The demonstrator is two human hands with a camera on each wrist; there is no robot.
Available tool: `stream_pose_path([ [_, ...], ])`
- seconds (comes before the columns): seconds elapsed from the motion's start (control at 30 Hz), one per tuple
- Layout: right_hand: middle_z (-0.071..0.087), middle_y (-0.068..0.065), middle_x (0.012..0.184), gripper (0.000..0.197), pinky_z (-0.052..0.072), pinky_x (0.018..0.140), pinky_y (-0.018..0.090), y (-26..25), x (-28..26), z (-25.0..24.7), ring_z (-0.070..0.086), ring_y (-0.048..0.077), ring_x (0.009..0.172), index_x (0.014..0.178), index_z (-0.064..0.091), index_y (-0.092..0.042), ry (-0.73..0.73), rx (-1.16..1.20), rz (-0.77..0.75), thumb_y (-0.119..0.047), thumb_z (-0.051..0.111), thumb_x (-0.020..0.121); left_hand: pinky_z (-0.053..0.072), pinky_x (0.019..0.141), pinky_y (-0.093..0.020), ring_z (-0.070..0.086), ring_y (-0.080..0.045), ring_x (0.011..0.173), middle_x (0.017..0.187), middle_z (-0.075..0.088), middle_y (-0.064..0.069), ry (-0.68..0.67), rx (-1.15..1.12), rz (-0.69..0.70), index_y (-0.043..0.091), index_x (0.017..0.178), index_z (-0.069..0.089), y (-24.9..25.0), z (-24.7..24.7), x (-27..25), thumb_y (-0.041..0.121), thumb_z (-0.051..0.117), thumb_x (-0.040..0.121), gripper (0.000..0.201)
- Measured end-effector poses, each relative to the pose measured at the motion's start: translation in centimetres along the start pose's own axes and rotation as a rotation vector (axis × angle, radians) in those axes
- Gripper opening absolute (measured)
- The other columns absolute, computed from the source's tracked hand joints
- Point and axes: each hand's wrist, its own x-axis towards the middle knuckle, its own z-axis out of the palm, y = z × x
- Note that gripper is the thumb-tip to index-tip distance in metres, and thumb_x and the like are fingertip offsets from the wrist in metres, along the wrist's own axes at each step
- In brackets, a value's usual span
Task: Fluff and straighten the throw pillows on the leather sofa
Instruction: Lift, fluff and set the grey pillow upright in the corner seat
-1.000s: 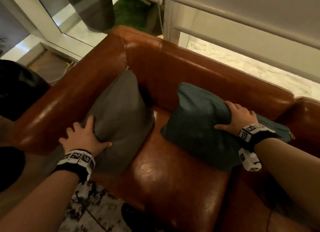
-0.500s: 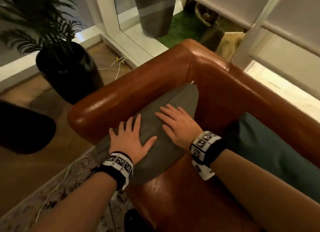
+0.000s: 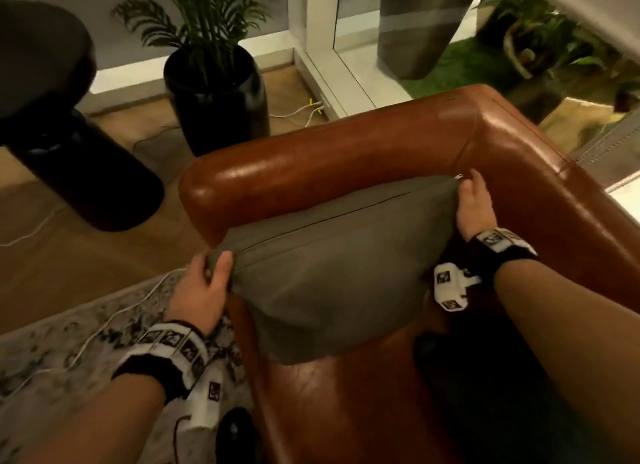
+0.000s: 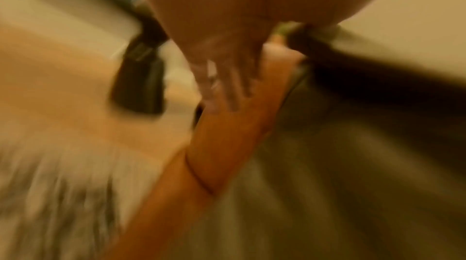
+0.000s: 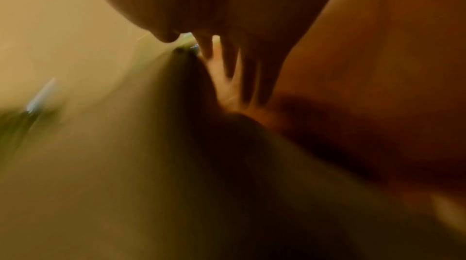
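Wrist views blurred; right hand (image 3: 472, 207) fingers hidden behind grey pillow (image 3: 332, 266).

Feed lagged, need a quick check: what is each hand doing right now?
Left hand: pinches the near corner of the grey fabric throw pillow.
Right hand: grips the same pillow's far corner, by the zipper end.

A: Head view is dim and warm, with glare streaks on the sofa (image 3: 311, 158) arm and bowed edges.
B: Both wrist views are badly motion-blurred, dark and orange.
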Motion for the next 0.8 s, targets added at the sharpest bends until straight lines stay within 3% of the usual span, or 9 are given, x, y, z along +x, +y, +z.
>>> stream_pose_path([
  [0.03, 0.053, 0.005, 0.137, 0.048, 0.047, 0.096, 0.031, 0.3, -0.6, -0.3, 0.059, 0.021, 0.117, 0.150, 0.034, -0.024, -0.003, 0.182, 0.118, -0.041, 0.027, 0.105, 0.026, 0.116, -0.041, 0.040, -0.029, 0.139, 0.154, 0.040, -0.004, -0.022, -0.175, -0.119, 0.026, 0.150, 0.035, -1.0, 0.4, -0.8, 0.080, 0.022, 0.085, 0.086],
  [0.1, 0.066, -0.001, 0.105, 0.038, 0.053, 0.060, 0.023, 1.3, -2.1, -0.1, 0.066, 0.010, 0.073, 0.136, 0.053, -0.019, -0.063, 0.544, 0.310, -0.033, 0.040, 0.103, 0.028, 0.117, -0.048, 0.047, -0.024, 0.134, 0.145, 0.052, 0.006, -0.034, -0.552, -0.250, 0.038, 0.138, 0.052, -2.0, 1.4, -2.3, 0.087, 0.025, 0.081, 0.081],
  [0.2, 0.065, -0.004, 0.115, 0.034, 0.053, 0.080, 0.029, 2.1, -2.4, 1.1, 0.065, 0.019, 0.097, 0.130, 0.059, -0.025, -0.183, 0.649, 0.283, -0.026, 0.051, 0.097, 0.043, 0.104, -0.039, 0.066, -0.012, 0.104, 0.109, 0.073, 0.010, -0.006, -0.964, -0.319, 0.032, 0.110, 0.065, -0.4, 3.0, -3.5, 0.060, 0.037, 0.098, 0.042],
  [0.3, 0.064, 0.000, 0.125, 0.036, 0.048, 0.088, 0.031, 1.3, -1.8, 1.2, 0.061, 0.023, 0.108, 0.132, 0.059, -0.026, -0.159, 0.608, 0.222, -0.027, 0.053, 0.097, 0.025, 0.109, -0.012, 0.063, -0.023, 0.111, 0.122, 0.067, -0.002, 0.078, -1.008, -0.333, 0.042, 0.113, 0.055, 2.2, 4.0, -3.2, 0.043, 0.049, 0.100, 0.014],
  [0.37, 0.062, 0.001, 0.127, 0.035, 0.042, 0.092, 0.028, 0.7, -1.8, 0.9, 0.057, 0.024, 0.114, 0.130, 0.061, -0.022, -0.132, 0.488, 0.176, -0.026, 0.053, 0.097, 0.044, 0.106, -0.034, 0.062, -0.024, 0.116, 0.124, 0.068, 0.002, 0.100, -1.128, -0.314, 0.040, 0.126, 0.058, 2.9, 3.8, -2.2, 0.056, 0.050, 0.095, 0.036],
  [0.43, 0.062, 0.002, 0.118, 0.033, 0.039, 0.088, 0.025, 0.6, -1.6, 0.7, 0.055, 0.019, 0.108, 0.129, 0.062, -0.018, -0.105, 0.465, 0.181, -0.023, 0.053, 0.098, 0.052, 0.095, -0.045, 0.063, -0.025, 0.116, 0.121, 0.069, 0.004, 0.159, -1.214, -0.303, 0.041, 0.125, 0.060, 2.4, 4.0, -1.1, 0.055, 0.050, 0.094, 0.036],
  [0.6, 0.067, -0.001, 0.119, 0.031, 0.045, 0.093, 0.027, 1.7, -0.5, 0.3, 0.061, 0.021, 0.112, 0.123, 0.067, -0.024, -0.046, 0.418, 0.255, -0.029, 0.060, 0.094, 0.052, 0.091, -0.042, 0.064, -0.024, 0.108, 0.102, 0.070, 0.004, 0.228, -1.027, -0.235, 0.036, 0.085, 0.066, 1.7, 3.7, -1.4, 0.032, 0.044, 0.103, 0.029],
  [0.73, 0.072, 0.000, 0.101, 0.020, 0.058, 0.081, 0.033, 3.6, 0.6, -2.4, 0.070, 0.016, 0.086, 0.108, 0.073, -0.020, 0.111, 0.569, 0.399, -0.022, 0.056, 0.096, 0.049, 0.101, -0.047, 0.062, -0.021, 0.101, 0.093, 0.066, 0.009, 0.440, -0.840, -0.266, 0.037, 0.082, 0.065, -0.6, 1.9, 0.1, 0.038, 0.043, 0.102, 0.030],
  [0.8, 0.071, 0.006, 0.109, 0.020, 0.059, 0.068, 0.028, 5.0, 1.5, -4.9, 0.070, 0.012, 0.080, 0.107, 0.066, -0.015, 0.174, 0.712, 0.445, -0.021, 0.049, 0.099, 0.046, 0.106, -0.046, 0.060, -0.024, 0.113, 0.114, 0.067, 0.003, 0.492, -0.783, -0.294, 0.037, 0.106, 0.068, -2.2, 1.3, 0.3, 0.039, 0.037, 0.103, 0.031],
])
